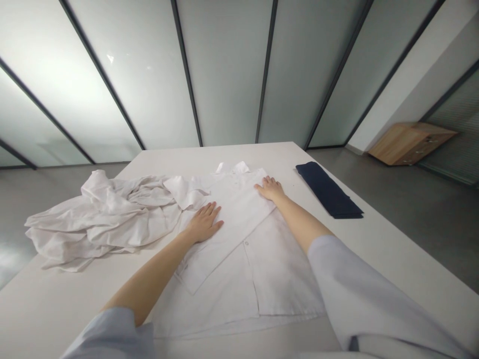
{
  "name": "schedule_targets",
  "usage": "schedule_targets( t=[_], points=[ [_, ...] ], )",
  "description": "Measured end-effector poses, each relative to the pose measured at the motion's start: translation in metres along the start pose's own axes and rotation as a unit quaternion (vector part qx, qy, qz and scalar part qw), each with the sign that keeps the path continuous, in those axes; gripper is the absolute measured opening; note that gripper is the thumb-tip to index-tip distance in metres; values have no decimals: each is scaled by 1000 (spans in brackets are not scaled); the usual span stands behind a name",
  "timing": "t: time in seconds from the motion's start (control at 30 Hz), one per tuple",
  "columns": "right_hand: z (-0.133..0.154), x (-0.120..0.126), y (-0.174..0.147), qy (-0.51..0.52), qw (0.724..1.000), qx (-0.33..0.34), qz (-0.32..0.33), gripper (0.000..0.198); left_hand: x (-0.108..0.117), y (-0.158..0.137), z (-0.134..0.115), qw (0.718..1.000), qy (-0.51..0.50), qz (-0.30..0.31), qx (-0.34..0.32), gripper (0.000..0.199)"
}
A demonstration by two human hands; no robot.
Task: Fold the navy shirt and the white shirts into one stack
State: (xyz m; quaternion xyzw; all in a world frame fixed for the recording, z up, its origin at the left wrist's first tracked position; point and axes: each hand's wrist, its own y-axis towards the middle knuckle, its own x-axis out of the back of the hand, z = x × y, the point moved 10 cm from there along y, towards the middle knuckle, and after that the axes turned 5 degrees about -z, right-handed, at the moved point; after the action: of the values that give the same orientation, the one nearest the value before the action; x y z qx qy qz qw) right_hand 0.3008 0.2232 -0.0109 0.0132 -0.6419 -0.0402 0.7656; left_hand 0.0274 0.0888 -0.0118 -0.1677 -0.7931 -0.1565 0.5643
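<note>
A white shirt [277, 264] lies spread on the table, its collar [234, 168] at the far end and its hem toward me. One sleeve [220, 262] crosses the body diagonally, with the cuff end at the lower left. A front opening with a small button shows below it. My left hand [205, 223] rests flat on the shirt's left part, fingers stretched out. Near the right shoulder, my right hand [270, 189] lies with fingers spread on the fabric. Neither hand grips anything.
A crumpled heap of white cloth [112, 214] sits to the left, touching the shirt's side. On the right of the white table [377, 254] is a folded dark navy cloth [327, 189]. Beyond stand frosted glass panels [228, 70] and a wooden cabinet [407, 142] on the floor.
</note>
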Motion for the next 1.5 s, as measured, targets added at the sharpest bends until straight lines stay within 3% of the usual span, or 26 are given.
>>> schedule_targets(
  t=[0.23,0.37,0.5,0.6,0.7,0.8,1.0,1.1,1.3,1.5],
  points=[
    [-16,8,9,-26,999,-1,-21,66,-4,3,2,1000,27,-3,-4,67],
    [9,17,-11,-32,998,47,-41,69,-6,10,4,996,90,11,5,69],
    [37,7,-44,-25,995,93,3,72,-3,22,5,995,101,9,5,68],
    [39,-6,-59,-15,995,94,35,71,-1,30,7,995,101,11,5,67],
    [38,-10,-61,-17,994,110,22,67,3,36,7,996,93,4,-6,67],
    [38,-7,-58,-12,993,120,-1,63,12,39,5,996,79,-25,-17,61],
    [44,14,-63,-7,988,136,-69,44,41,37,12,983,82,-163,20,37],
    [44,16,-66,-7,988,137,-76,40,44,36,16,978,91,-187,34,31],
    [41,-2,-69,-25,991,129,-15,58,44,36,16,979,106,-170,40,32],
    [36,-9,-71,-23,996,84,31,63,25,37,11,986,139,-43,75,39]
  ],
)
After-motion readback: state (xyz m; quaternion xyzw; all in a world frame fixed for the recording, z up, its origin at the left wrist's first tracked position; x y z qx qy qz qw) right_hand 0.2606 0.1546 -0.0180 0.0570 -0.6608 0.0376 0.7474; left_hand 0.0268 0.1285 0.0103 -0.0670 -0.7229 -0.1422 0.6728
